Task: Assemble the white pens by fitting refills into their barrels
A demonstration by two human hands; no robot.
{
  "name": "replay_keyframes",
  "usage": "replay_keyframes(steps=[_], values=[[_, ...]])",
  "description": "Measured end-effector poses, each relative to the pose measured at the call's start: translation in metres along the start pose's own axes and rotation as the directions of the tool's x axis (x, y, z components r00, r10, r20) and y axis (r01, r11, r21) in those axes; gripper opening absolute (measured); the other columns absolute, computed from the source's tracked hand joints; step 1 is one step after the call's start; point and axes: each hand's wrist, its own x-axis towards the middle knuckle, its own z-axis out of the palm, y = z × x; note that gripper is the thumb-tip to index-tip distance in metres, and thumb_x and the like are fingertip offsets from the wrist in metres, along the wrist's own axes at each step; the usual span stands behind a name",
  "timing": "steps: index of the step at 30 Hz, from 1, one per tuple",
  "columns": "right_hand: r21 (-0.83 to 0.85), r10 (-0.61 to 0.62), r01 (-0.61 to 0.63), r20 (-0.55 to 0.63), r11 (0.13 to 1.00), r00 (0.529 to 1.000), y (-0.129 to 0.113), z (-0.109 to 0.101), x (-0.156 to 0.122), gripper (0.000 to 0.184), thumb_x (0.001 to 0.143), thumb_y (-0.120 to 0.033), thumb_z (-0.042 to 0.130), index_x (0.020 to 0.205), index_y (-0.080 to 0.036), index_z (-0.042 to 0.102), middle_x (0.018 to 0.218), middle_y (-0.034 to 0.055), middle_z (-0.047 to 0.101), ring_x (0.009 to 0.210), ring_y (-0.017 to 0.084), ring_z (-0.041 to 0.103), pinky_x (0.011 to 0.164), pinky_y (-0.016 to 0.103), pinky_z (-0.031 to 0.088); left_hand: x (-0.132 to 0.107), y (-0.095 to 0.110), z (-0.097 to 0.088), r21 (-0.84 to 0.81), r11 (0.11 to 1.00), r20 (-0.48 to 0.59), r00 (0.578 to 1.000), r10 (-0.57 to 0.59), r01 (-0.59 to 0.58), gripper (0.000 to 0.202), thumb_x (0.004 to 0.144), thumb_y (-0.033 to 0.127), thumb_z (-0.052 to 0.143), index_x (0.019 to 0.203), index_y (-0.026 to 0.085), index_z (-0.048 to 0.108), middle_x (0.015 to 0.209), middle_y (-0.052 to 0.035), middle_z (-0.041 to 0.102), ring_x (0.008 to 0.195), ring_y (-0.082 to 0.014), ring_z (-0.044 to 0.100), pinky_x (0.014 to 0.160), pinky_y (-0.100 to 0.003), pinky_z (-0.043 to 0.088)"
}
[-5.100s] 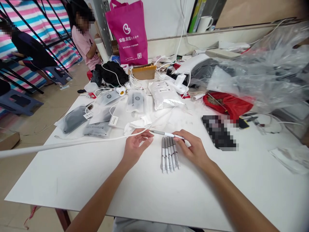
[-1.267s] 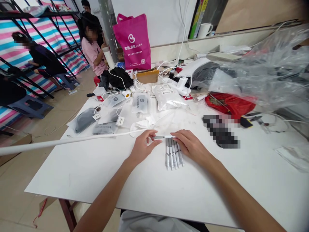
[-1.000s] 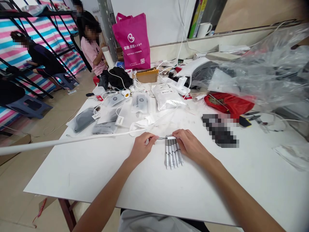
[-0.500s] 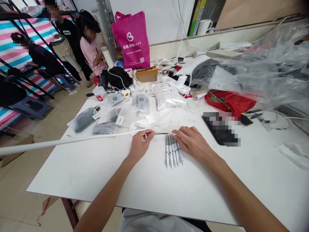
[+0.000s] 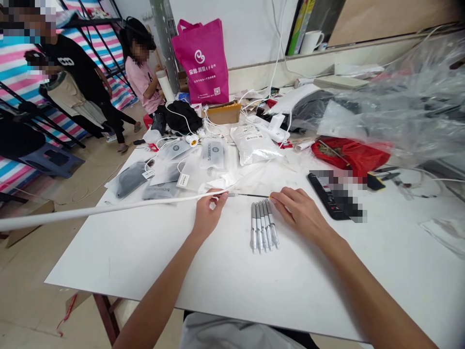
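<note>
My left hand (image 5: pixel 208 214) pinches a grey pen barrel (image 5: pixel 231 194), most of which its fingers hide. Out of that barrel, toward the right, runs a thin black pen refill (image 5: pixel 252 196). Its far end, with a bit of yellow, is between the fingertips of my right hand (image 5: pixel 295 207). Just below, several grey and white pens (image 5: pixel 262 225) lie side by side on the white table (image 5: pixel 145 261), close to my right fingers.
A white cord (image 5: pixel 109 209) stretches from the left edge to my left hand. Behind are bagged items (image 5: pixel 212 154), a white package (image 5: pixel 256 144) and a pink bag (image 5: pixel 203 63). A black phone (image 5: pixel 329 198) lies at right. Other people stand at back left.
My hands have moved farther apart, and a longer stretch of refill shows out of the barrel. At back left, a person in black has moved left.
</note>
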Motion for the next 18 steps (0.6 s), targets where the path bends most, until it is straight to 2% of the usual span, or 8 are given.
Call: replay_keyframes(steps=[4,9,18], values=[[0.023,0.033,-0.033,-0.015,0.999,0.999,0.0023,-0.0013,0.0001,0.019,0.11,-0.024,0.045,0.116,-0.023,0.063,0.092,0.0068,0.067,0.077,0.021,0.059,0.076,0.037,0.041,0.0011,-0.0011,-0.0002,-0.005,1.0,-0.011,1.0,0.007,-0.007,0.026,0.099,0.045,0.069,0.103,0.022,0.08,0.111,-0.0066,0.078,0.096,-0.0182,0.068,0.082,-0.029,0.053],[0.035,0.016,-0.016,0.01,0.999,1.0,0.0015,0.0005,-0.0003,0.02,0.111,-0.023,0.044,0.114,-0.022,0.063,0.09,0.0063,0.065,0.076,0.02,0.058,0.076,0.037,0.041,-0.0009,0.0012,0.0011,-0.011,1.0,-0.007,1.0,0.002,-0.002,0.026,0.098,0.045,0.07,0.104,0.022,0.08,0.111,-0.0065,0.078,0.093,-0.0175,0.068,0.082,-0.029,0.053],[0.039,-0.014,0.012,0.053,0.999,0.998,-0.0023,0.0049,-0.0018,0.02,0.111,-0.021,0.043,0.112,-0.022,0.063,0.09,0.0054,0.063,0.077,0.019,0.058,0.076,0.035,0.042,-0.0054,0.007,0.0038,0.026,0.999,0.073,0.997,-0.026,0.024,0.019,0.098,0.039,0.071,0.104,0.023,0.078,0.11,-0.0052,0.077,0.091,-0.0171,0.065,0.083,-0.03,0.051]])
